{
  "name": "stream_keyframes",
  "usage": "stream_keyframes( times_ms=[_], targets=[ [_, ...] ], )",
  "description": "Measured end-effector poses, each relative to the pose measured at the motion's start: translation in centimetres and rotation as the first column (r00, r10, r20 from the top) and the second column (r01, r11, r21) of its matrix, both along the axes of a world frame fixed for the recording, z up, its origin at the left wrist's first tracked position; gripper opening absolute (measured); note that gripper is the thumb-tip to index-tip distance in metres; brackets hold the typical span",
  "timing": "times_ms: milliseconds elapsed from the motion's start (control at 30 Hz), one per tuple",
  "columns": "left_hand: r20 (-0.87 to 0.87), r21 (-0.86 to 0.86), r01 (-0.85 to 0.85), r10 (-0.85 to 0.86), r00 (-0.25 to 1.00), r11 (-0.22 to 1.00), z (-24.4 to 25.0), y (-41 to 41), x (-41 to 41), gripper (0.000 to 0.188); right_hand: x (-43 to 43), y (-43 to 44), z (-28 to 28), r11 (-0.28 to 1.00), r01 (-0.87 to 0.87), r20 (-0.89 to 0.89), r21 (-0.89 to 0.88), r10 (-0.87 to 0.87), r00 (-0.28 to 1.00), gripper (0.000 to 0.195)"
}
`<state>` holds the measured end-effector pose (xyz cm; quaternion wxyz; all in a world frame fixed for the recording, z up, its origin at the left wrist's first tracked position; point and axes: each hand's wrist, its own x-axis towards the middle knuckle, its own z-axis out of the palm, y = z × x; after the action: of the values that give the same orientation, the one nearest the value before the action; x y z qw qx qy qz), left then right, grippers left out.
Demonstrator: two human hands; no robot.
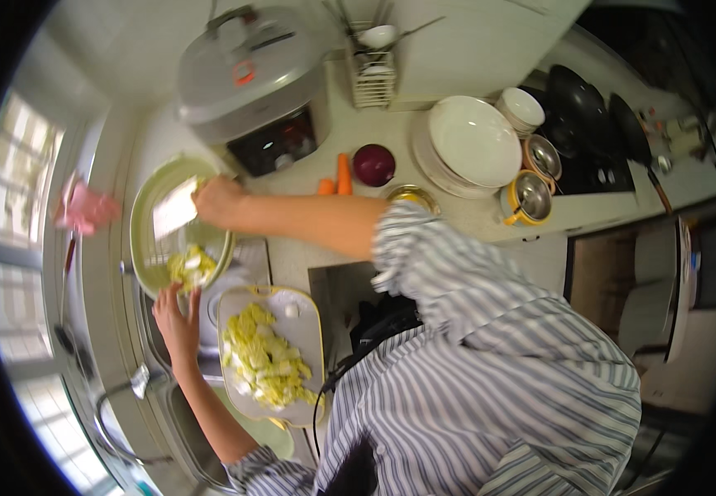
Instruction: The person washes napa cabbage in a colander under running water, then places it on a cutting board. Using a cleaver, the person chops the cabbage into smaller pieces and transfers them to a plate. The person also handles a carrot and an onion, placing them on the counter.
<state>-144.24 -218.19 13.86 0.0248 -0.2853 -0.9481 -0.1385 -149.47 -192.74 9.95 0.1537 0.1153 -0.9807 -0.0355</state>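
My right hand [221, 199] grips a cleaver [175, 209], its wide blade bright with glare. The blade is held over a pale green basin [139, 217]. Chopped leafy cabbage [192, 268] shows in the basin near its rim. My left hand [177, 322] is at that same rim, with thumb and fingers spread beside the cabbage; whether it touches the rim is hard to tell. More cut cabbage [265, 359] lies heaped on a yellow-edged cutting board [301, 335], along with a small white piece [292, 310].
The board spans part of a double sink [187, 421] with a faucet [107, 428]. Beyond my right arm are a rice cooker [258, 93], carrots [345, 175], a purple onion [374, 165], stacked plates [475, 141] and metal-lined cups [528, 197]. Black pans [575, 102] stand on the stove.
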Motion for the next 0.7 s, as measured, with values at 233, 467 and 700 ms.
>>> stream_keyframes(
  times_ms=[233,467,700],
  targets=[
    [-0.013,0.088,0.050,-0.049,0.999,0.995,-3.4,0.8,0.2,0.033,-4.1,1.6,-3.2,0.985,0.052,-0.083,0.162,-0.038,0.996,0.015],
    [-0.115,0.180,0.021,0.000,0.993,0.983,-5.6,0.0,-1.6,0.029,11.7,8.7,3.2,0.965,-0.111,-0.364,-0.239,0.016,0.931,0.009],
    [-0.242,0.210,0.001,0.051,0.969,0.978,-1.2,6.8,1.7,0.027,38.9,28.2,3.8,-0.133,0.572,0.548,-0.810,-0.519,0.656,0.035]
  ],
)
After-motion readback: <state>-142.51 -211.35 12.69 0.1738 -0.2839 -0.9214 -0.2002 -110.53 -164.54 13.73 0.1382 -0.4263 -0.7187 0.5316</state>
